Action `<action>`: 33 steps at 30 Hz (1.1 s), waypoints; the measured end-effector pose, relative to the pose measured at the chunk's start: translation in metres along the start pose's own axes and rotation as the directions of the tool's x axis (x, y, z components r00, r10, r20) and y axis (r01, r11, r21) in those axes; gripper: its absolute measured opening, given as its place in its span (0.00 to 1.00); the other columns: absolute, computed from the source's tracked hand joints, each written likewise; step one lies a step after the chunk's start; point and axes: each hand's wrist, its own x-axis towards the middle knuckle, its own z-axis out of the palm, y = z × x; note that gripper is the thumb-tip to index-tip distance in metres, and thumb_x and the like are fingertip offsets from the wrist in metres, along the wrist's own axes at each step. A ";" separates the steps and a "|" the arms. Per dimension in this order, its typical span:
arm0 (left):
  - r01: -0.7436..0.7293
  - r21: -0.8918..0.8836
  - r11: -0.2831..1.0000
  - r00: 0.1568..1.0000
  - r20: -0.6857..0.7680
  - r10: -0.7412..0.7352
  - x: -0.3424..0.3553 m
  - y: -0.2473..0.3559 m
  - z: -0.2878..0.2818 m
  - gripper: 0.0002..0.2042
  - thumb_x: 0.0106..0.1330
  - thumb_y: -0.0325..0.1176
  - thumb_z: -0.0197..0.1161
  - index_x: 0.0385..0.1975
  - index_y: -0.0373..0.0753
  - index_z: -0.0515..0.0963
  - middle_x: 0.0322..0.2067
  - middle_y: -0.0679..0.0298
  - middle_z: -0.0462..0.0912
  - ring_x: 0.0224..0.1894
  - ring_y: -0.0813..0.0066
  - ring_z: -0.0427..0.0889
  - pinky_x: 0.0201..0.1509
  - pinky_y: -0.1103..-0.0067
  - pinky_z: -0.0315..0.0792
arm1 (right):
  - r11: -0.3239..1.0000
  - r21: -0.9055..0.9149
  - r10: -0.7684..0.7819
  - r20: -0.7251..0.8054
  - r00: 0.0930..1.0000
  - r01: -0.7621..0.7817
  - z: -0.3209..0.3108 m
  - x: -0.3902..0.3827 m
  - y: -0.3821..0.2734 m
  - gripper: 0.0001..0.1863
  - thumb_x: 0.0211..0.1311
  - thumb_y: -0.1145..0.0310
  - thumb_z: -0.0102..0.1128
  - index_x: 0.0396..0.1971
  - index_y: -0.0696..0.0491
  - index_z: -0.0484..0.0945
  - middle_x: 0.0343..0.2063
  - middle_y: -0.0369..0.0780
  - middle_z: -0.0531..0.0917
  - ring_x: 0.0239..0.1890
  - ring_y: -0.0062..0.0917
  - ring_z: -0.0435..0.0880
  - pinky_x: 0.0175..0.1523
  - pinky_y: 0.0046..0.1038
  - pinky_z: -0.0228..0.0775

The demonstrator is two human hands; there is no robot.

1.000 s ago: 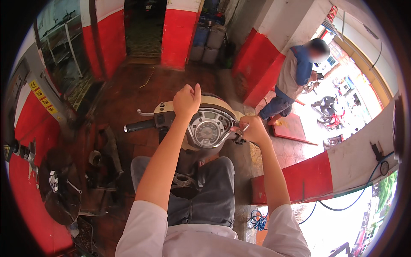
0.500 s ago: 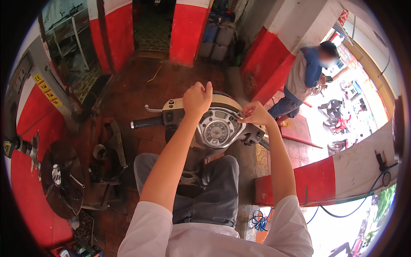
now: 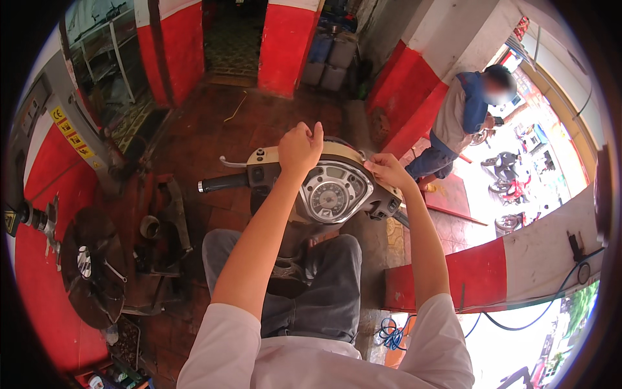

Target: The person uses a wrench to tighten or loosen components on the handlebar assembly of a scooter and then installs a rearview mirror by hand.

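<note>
Straight ahead, at the cream handlebar cover (image 3: 345,153), curling the left hand's (image 3: 300,150) fingers mostly inward by the far edge, hold hidden; bending the right hand's (image 3: 390,172) half closed at the right edge, hold unclear. Beyond, facing stacked jerrycans (image 3: 341,50), contents hidden.

Wrench (image 3: 116,271) on dark round plate (image 3: 97,299)

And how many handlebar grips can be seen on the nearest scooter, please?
2: the left grip, left of the gauge, and the right grip, partly hidden by the right forearm.
</note>
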 end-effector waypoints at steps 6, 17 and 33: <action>0.003 0.031 1.000 1.000 -0.005 -0.003 0.000 -0.002 -0.001 0.22 0.70 0.51 0.59 0.21 0.37 0.76 0.22 0.50 0.82 0.29 0.46 0.84 0.36 0.57 0.76 | 0.942 0.309 0.207 -0.232 0.950 -0.130 -0.011 0.020 0.007 0.15 0.70 0.57 0.66 0.27 0.47 0.74 0.16 0.24 0.63 0.15 0.08 0.57 0.19 0.19 0.44; 0.028 0.044 0.999 0.999 0.017 -0.029 -0.001 0.003 -0.002 0.23 0.70 0.52 0.58 0.22 0.38 0.77 0.24 0.48 0.83 0.31 0.46 0.84 0.38 0.58 0.77 | 0.063 0.925 0.527 -0.351 0.774 0.376 -0.078 -0.025 0.100 0.16 0.68 0.67 0.55 0.21 0.45 0.61 0.11 0.27 0.52 0.11 0.14 0.51 0.17 0.19 0.41; -0.011 0.063 0.998 1.000 -0.011 0.012 0.000 -0.002 -0.001 0.23 0.71 0.53 0.57 0.21 0.38 0.76 0.23 0.51 0.83 0.30 0.47 0.84 0.37 0.57 0.77 | 0.929 0.041 -0.156 -0.858 0.489 0.368 0.070 -0.132 0.070 0.14 0.72 0.73 0.52 0.49 0.62 0.82 0.51 0.44 0.84 0.57 0.34 0.81 0.66 0.31 0.66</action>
